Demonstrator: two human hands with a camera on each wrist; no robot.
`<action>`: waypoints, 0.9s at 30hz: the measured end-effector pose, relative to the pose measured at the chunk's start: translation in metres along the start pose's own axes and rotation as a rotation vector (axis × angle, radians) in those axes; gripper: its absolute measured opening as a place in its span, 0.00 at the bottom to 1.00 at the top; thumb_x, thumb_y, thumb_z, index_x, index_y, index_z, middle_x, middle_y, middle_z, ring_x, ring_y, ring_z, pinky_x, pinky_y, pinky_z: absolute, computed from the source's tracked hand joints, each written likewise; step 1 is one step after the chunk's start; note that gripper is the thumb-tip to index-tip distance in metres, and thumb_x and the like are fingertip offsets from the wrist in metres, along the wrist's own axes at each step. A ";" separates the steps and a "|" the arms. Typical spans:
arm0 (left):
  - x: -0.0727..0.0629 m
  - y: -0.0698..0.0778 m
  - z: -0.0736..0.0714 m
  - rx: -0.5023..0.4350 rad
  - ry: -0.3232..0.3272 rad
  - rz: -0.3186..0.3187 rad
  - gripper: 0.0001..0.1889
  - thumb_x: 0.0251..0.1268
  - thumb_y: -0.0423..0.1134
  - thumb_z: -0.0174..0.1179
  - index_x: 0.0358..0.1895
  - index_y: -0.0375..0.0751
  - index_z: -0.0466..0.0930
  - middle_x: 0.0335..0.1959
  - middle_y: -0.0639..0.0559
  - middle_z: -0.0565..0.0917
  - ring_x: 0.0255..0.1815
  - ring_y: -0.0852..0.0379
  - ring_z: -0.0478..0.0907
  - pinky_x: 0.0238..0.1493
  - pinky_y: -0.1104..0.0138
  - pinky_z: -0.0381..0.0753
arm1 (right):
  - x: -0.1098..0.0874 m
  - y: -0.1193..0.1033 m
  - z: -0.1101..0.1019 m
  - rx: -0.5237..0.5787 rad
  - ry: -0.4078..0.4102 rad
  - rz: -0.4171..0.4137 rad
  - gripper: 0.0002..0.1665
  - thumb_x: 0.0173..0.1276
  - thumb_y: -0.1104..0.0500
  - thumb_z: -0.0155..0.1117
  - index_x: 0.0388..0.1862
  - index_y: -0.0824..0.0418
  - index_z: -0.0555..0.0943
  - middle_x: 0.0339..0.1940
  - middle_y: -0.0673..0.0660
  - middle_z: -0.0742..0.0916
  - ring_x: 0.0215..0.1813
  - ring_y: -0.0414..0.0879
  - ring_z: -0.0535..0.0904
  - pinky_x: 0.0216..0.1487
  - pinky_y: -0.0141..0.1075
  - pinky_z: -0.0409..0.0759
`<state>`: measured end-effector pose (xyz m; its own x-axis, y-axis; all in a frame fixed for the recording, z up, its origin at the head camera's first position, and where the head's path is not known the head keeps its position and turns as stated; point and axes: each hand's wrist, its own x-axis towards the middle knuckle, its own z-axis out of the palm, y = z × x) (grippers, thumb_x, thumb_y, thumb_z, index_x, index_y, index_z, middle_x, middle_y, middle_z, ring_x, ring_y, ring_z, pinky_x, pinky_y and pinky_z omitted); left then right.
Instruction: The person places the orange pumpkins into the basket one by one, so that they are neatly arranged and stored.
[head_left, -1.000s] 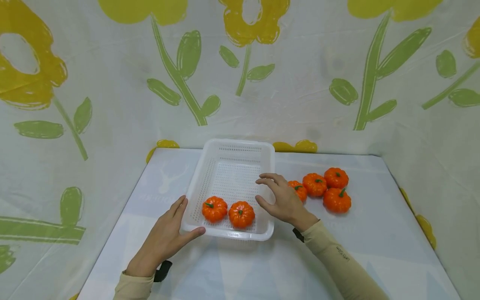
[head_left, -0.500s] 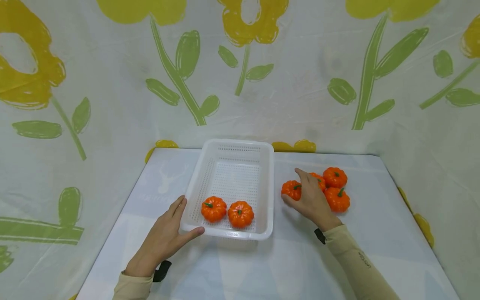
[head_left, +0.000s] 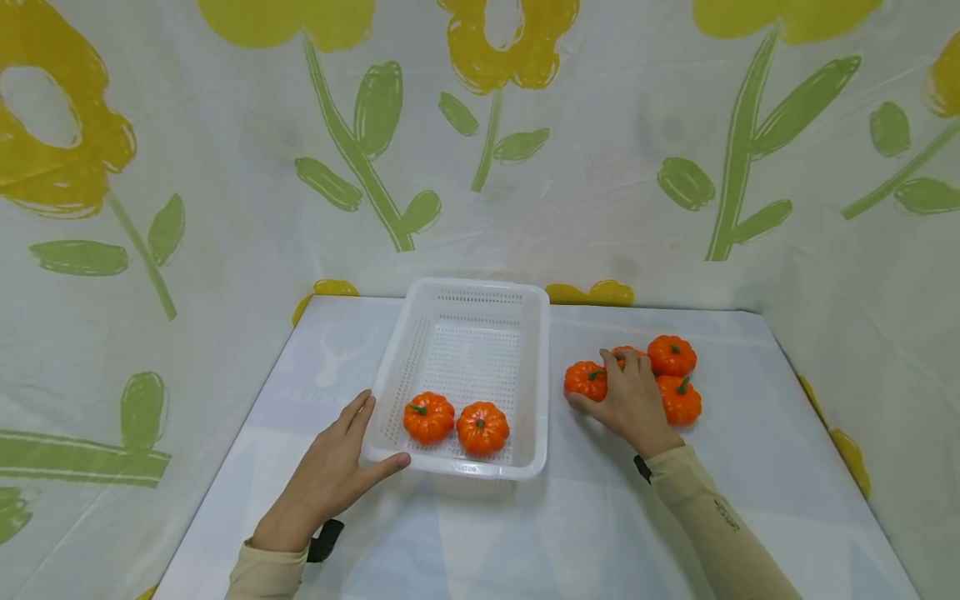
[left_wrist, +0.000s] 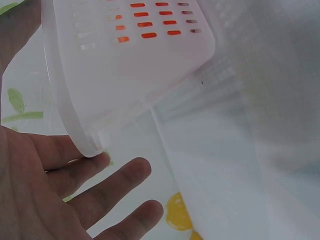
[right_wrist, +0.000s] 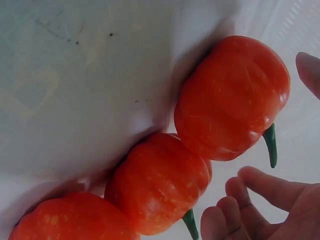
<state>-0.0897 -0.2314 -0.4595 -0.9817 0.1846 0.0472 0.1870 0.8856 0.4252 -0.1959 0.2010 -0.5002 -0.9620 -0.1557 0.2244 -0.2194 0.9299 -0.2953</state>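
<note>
My left hand (head_left: 326, 471) rests at the near left corner of a white perforated plastic basket (head_left: 542, 400), its fingers spread along the rim in the left wrist view. Two small orange pumpkins, one on the left (head_left: 429, 418) and one on the right (head_left: 483, 428), lie at the basket's near end. To the right of the basket, my right hand (head_left: 633, 404) hovers over a group of pumpkins. Its thumb and fingers stand apart on either side of the leftmost pumpkin (right_wrist: 232, 97), which has a green stem. Behind the fingers another pumpkin (right_wrist: 160, 182) is partly hidden in the head view.
Two more pumpkins, a far one (head_left: 672, 356) and a near one (head_left: 681, 402), sit to the right of the right hand. All stand on a pale table (head_left: 480, 550) backed by a flower-printed cloth (head_left: 600, 208).
My right hand has moved from over the basket's right rim to the right, over the leftmost pumpkin, and its fingers have bent more. The left hand and basket have stayed put.
</note>
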 end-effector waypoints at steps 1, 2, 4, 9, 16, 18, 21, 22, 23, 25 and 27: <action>0.000 0.000 0.000 0.000 -0.001 0.000 0.60 0.57 0.76 0.59 0.78 0.31 0.56 0.79 0.37 0.57 0.70 0.31 0.68 0.65 0.40 0.71 | 0.001 0.000 0.001 -0.010 -0.007 -0.001 0.55 0.55 0.32 0.75 0.66 0.71 0.73 0.60 0.74 0.73 0.60 0.70 0.65 0.59 0.60 0.76; 0.000 0.000 0.000 0.000 -0.001 -0.001 0.60 0.57 0.76 0.59 0.79 0.31 0.55 0.79 0.37 0.57 0.70 0.31 0.68 0.65 0.40 0.71 | 0.001 0.001 0.002 -0.021 -0.011 -0.004 0.54 0.56 0.32 0.74 0.65 0.71 0.74 0.60 0.74 0.73 0.60 0.70 0.65 0.59 0.60 0.76; 0.000 0.000 0.001 0.001 -0.003 -0.002 0.60 0.56 0.77 0.59 0.79 0.31 0.55 0.79 0.37 0.57 0.70 0.31 0.68 0.65 0.40 0.71 | 0.002 0.000 0.003 -0.036 -0.021 -0.010 0.52 0.57 0.32 0.74 0.64 0.71 0.75 0.59 0.73 0.74 0.60 0.70 0.65 0.59 0.59 0.76; 0.000 0.000 0.001 -0.001 -0.006 -0.008 0.60 0.56 0.77 0.59 0.79 0.31 0.55 0.79 0.37 0.57 0.70 0.32 0.68 0.65 0.40 0.71 | 0.003 -0.003 0.004 -0.036 -0.045 -0.020 0.50 0.57 0.35 0.74 0.65 0.71 0.75 0.58 0.72 0.74 0.61 0.69 0.64 0.60 0.59 0.76; 0.000 -0.002 0.002 -0.006 0.001 -0.004 0.60 0.56 0.76 0.60 0.79 0.31 0.55 0.80 0.38 0.57 0.70 0.32 0.67 0.66 0.40 0.71 | 0.002 -0.005 0.008 -0.041 -0.041 -0.032 0.47 0.56 0.39 0.77 0.63 0.69 0.75 0.62 0.71 0.73 0.62 0.68 0.65 0.60 0.60 0.76; 0.000 -0.002 0.003 -0.006 -0.001 -0.006 0.60 0.56 0.77 0.59 0.79 0.32 0.55 0.80 0.38 0.57 0.70 0.32 0.67 0.66 0.40 0.71 | 0.002 -0.005 0.009 -0.041 -0.043 -0.037 0.47 0.55 0.40 0.78 0.64 0.68 0.75 0.63 0.71 0.73 0.61 0.68 0.66 0.61 0.61 0.75; 0.000 -0.003 0.003 -0.008 0.001 -0.007 0.60 0.56 0.77 0.59 0.79 0.32 0.55 0.80 0.38 0.57 0.70 0.32 0.68 0.66 0.40 0.71 | 0.003 -0.006 0.010 -0.025 -0.053 -0.033 0.47 0.55 0.40 0.79 0.64 0.67 0.74 0.65 0.70 0.73 0.62 0.68 0.66 0.62 0.62 0.74; 0.000 -0.003 0.003 -0.009 0.002 -0.006 0.60 0.56 0.77 0.59 0.79 0.32 0.55 0.80 0.38 0.57 0.70 0.32 0.68 0.66 0.40 0.71 | 0.003 -0.007 0.010 -0.018 -0.059 -0.031 0.47 0.55 0.41 0.80 0.64 0.67 0.74 0.65 0.70 0.72 0.62 0.68 0.67 0.62 0.62 0.74; 0.000 -0.003 0.003 -0.008 0.004 -0.004 0.60 0.56 0.77 0.59 0.79 0.32 0.55 0.80 0.38 0.57 0.70 0.32 0.68 0.66 0.40 0.71 | 0.003 -0.008 0.010 -0.011 -0.065 -0.029 0.47 0.55 0.41 0.80 0.65 0.66 0.74 0.65 0.70 0.72 0.62 0.68 0.67 0.62 0.63 0.74; 0.000 -0.003 0.003 -0.008 0.008 0.000 0.60 0.56 0.77 0.59 0.79 0.32 0.55 0.80 0.38 0.57 0.70 0.32 0.68 0.66 0.40 0.71 | 0.003 -0.010 0.009 0.005 -0.079 -0.025 0.47 0.55 0.42 0.80 0.65 0.66 0.73 0.66 0.70 0.72 0.63 0.67 0.67 0.61 0.63 0.75; 0.000 -0.004 0.003 -0.009 0.009 0.003 0.60 0.56 0.77 0.59 0.79 0.32 0.55 0.80 0.39 0.57 0.70 0.32 0.68 0.66 0.40 0.71 | 0.004 -0.012 0.009 0.017 -0.090 -0.023 0.47 0.54 0.43 0.81 0.66 0.66 0.73 0.66 0.70 0.72 0.64 0.67 0.67 0.61 0.63 0.76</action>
<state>-0.0907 -0.2333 -0.4636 -0.9815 0.1829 0.0567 0.1893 0.8811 0.4333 -0.1983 0.1857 -0.5045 -0.9672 -0.2070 0.1471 -0.2436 0.9201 -0.3067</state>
